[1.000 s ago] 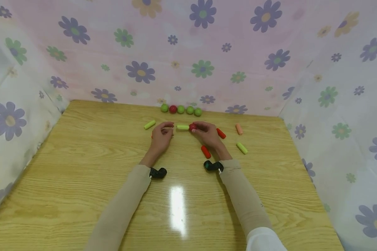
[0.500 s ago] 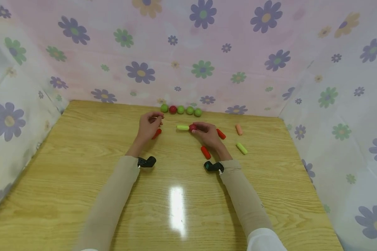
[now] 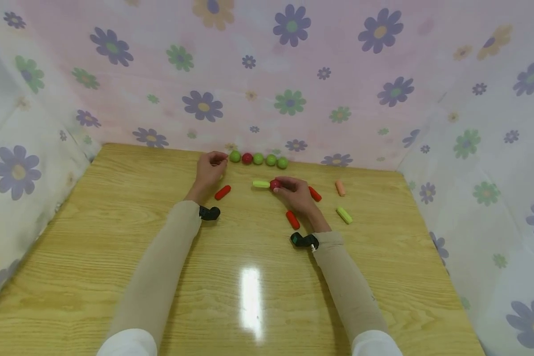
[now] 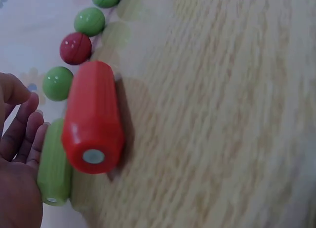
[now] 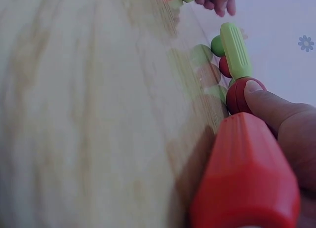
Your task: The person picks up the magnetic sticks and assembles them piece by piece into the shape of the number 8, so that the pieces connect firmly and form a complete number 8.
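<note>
Before ball row [image 3: 258, 158]: right hand [image 3: 298, 194] pinches red ball [image 3: 273, 184] — likely steadying its green stick [image 3: 261, 184] | beside row's left end: left hand [image 3: 207, 172] — loose, empty

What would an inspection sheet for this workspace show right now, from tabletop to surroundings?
Surface: light wood-grain tabletop, with a bright glare patch nearer the person.
Job's things: glossy red ball touching the end of a pale-green ribbed stick; back row of five glossy balls, four green, one red; loose: three red ribbed sticks, one orange stick, two more pale-green sticks. Materials: cannot tell.
Clutter: nothing seen.
Right hand: pinches the red ball on the stick.
Left hand: fingers loosely bent beside the row's left end; contact unclear.
Cables: nothing seen.
Surroundings: pink-and-white floral backdrop behind and at both sides.
</note>
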Available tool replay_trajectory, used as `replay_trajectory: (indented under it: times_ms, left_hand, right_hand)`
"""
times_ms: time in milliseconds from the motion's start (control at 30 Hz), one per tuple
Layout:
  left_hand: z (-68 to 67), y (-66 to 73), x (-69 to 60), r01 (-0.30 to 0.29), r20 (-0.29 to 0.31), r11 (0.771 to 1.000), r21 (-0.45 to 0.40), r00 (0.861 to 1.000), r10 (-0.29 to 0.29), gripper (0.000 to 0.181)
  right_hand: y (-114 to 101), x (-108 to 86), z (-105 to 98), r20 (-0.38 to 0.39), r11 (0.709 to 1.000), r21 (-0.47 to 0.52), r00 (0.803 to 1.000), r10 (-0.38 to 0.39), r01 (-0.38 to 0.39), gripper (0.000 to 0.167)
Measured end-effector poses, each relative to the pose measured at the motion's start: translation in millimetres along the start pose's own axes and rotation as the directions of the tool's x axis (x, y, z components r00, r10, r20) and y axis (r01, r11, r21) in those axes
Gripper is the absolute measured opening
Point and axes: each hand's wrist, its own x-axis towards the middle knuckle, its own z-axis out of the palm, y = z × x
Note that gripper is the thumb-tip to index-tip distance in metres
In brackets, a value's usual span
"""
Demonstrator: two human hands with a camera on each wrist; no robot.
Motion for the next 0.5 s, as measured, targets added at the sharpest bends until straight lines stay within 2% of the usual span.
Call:
replay_trajectory:
  times_ms: [233,367,500]
  left_hand:
    - [1.1,-5.6,6.5,0.024,0.006,0.998,0.053,1.000,-0.024,0.024]
    - [0.5,-1.6,12.5,0.035,0.019,0.994,0.103,0.999,-0.038,0.027]
    - [2.1,6.3,18.8,0.021,0.032,0.988,0.154,0.999,-0.027,0.032]
  right_hand:
    - [1,-3.3,1,-0.018,1.000,0.019,1.000,0.012,-0.011,0.040]
    - [-2,-4.2,0,-0.016,1.000,0.022,1.000,0.011,-0.011,0.040]
    - [-3,-4.2,1,-0.012,1.000,0.007,1.000,0.001,-0.001,0.040]
